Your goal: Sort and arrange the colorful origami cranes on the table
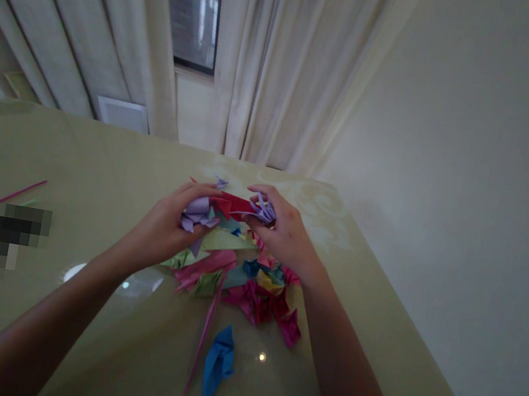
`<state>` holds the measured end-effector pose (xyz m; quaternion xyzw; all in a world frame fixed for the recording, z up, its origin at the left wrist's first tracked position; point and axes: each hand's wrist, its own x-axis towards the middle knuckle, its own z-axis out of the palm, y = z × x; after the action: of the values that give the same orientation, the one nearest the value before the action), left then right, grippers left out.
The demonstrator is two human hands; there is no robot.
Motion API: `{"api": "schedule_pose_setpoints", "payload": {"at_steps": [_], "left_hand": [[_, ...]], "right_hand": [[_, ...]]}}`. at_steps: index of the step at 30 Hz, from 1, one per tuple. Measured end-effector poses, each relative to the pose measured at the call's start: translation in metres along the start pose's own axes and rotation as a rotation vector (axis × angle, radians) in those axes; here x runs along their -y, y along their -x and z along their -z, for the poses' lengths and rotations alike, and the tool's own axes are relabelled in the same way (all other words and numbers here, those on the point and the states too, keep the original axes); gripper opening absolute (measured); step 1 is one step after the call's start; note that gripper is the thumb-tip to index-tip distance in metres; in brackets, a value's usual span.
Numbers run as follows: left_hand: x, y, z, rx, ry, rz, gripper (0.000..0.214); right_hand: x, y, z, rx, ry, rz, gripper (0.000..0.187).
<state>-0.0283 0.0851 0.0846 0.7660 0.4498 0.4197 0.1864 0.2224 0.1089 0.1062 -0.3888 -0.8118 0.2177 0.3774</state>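
Note:
Both hands are raised over a heap of colourful folded papers (218, 261) on the table. My left hand (174, 220) is curled round a lavender folded paper (198, 210). My right hand (285, 225) closes on another lavender folded paper (265, 210) with thin pointed ends. Between the two hands spans a red folded paper (237, 206); whether one or both hands grip it, I cannot tell. Pink, green, yellow and blue pieces lie beneath, partly covered by the hands. Nearer to me rests a blue folded paper (219, 363), apart from the heap.
The glossy pale table (127, 351) has its right edge (406, 323) beside a white wall. A thin pink strip (25, 190) lies at the left, near a blurred-out dark patch. Cream curtains (297, 61) and a window (193, 3) stand behind the table.

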Motion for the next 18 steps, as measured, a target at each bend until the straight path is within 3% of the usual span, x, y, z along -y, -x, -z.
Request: {"api": "schedule_pose_setpoints", "payload": {"at_steps": [7,13,18], "left_hand": [[-0.010,0.000,0.001,0.013,0.078,0.052,0.052],[-0.013,0.001,0.003,0.040,0.094,-0.020,0.042],[-0.011,0.004,0.003,0.040,0.136,0.080,0.047]], "right_hand": [[0.010,0.002,0.008,-0.016,0.016,-0.007,0.068],[0.013,0.004,0.012,-0.023,0.012,-0.020,0.072],[0.014,0.005,0.015,-0.039,0.032,-0.019,0.071]]}}
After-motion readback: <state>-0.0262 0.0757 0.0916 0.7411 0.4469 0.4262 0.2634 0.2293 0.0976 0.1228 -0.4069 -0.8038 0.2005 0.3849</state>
